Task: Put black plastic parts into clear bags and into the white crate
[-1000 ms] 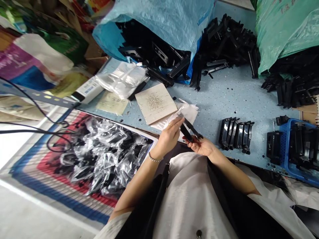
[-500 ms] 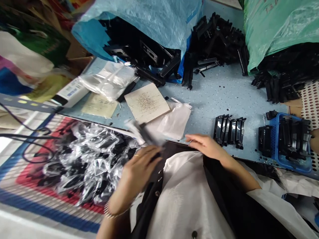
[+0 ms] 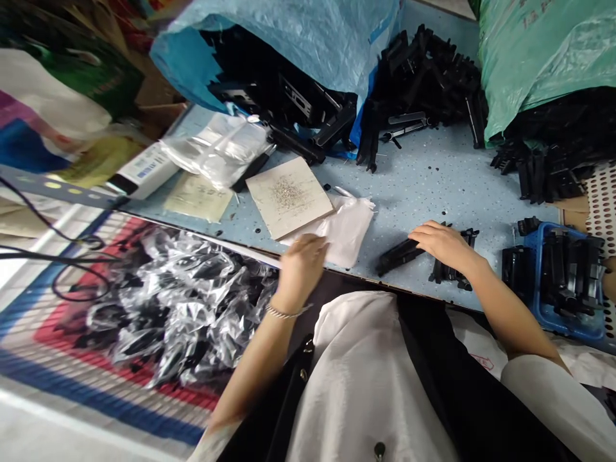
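Looks like pick-up stage: right hand (image 3: 445, 244) closed on black part (image 3: 397, 255) on worktop (image 3: 423, 179) beside parts row (image 3: 457, 274), left hand (image 3: 303, 263) curled at clear bags (image 3: 349, 228) edge, pinch unclear; next probably needs one bag peeled cleanly.

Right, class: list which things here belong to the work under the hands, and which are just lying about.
In use: left hand at clear bags; right hand on black part.
Lying about: cardboard square, white box, blue sack, blue basket.
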The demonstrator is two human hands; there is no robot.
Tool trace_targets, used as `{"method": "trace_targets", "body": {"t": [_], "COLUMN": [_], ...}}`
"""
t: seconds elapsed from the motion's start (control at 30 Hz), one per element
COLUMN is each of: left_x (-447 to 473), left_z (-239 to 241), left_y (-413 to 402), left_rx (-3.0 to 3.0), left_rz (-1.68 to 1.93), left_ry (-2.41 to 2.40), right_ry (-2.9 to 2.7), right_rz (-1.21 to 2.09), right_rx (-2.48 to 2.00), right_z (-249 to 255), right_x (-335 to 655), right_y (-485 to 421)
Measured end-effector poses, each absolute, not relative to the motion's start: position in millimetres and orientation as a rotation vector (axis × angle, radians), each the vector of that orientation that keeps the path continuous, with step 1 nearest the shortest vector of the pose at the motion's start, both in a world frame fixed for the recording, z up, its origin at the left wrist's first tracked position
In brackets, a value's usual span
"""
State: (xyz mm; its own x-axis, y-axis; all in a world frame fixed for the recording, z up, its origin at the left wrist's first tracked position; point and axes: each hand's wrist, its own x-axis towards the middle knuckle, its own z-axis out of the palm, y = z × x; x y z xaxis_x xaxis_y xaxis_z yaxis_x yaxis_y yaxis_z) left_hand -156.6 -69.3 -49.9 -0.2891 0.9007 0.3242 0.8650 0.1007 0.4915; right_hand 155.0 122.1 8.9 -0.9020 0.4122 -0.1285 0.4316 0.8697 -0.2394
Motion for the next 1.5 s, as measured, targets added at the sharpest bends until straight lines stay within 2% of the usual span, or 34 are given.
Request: {"method": "trace_targets", "body": {"t": [0.1,0.17,0.27,0.37,0.43,0.5,0.7,0.83,0.97,1.1,1.23,1.33,1.4,1.5], "left_x": [-115.6,-116.3,-139.3,-158.2,-162.2,-162.1,-160.7,-164.6,-164.9,-138.0,-102.5,-91.5,-90.8,-94.0], "left_z": [-46.3,-48.7,-52.1,-53.1,-52.8,-52.0,-53.4,-59.2,-49.3,-22.7,-8.0,-7.7,-4.8,8.5], "left_y": [-20.8,-4.6,2.0,1.5,0.7,-1.4,-16.6,-19.0,-22.0,-42.3,-63.2,-72.7,-80.9,-98.1], "left_rx": [1.835,1.677,1.316,1.036,0.973,1.054,1.576,1.570,1.552,1.868,1.976,2.017,2.073,2.067], "left_rz": [0.789,0.772,0.849,0.927,0.987,0.999,0.914,0.886,0.962,1.078,1.131,1.072,1.015,0.975], "left_ry": [2.204,2.189,2.081,1.937,1.912,1.951,2.042,2.053,2.048,1.747,1.444,1.404,1.395,1.443], "right_ry": [2.994,2.962,2.652,2.025,1.590,1.212,0.553,0.294,0.206,0.782,1.411,2.005,2.325,2.309], "right_rz": [-0.563,-0.819,-1.571,-2.406,-2.755,-2.917,-2.942,-2.998,-2.909,-2.945,-2.865,-2.525,-2.246,-2.264], "right_rx": [0.854,1.059,1.356,1.353,1.216,1.126,1.329,1.164,1.295,1.365,1.506,1.627,1.537,1.196], "right_z": [12.2,9.4,1.2,-9.8,-20.4,-33.4,-51.3,-41.4,-50.6,-63.3,-54.3,-38.4,-28.4,-18.1], "right_x": [153.5,156.1,153.9,133.6,112.8,93.6,80.4,73.8,57.1,53.2,60.6,69.8,75.1,75.9], "right_y": [116.3,113.7,106.1,89.0,72.8,55.7,29.9,30.8,28.2,28.0,25.5,18.0,11.8,3.4]}}
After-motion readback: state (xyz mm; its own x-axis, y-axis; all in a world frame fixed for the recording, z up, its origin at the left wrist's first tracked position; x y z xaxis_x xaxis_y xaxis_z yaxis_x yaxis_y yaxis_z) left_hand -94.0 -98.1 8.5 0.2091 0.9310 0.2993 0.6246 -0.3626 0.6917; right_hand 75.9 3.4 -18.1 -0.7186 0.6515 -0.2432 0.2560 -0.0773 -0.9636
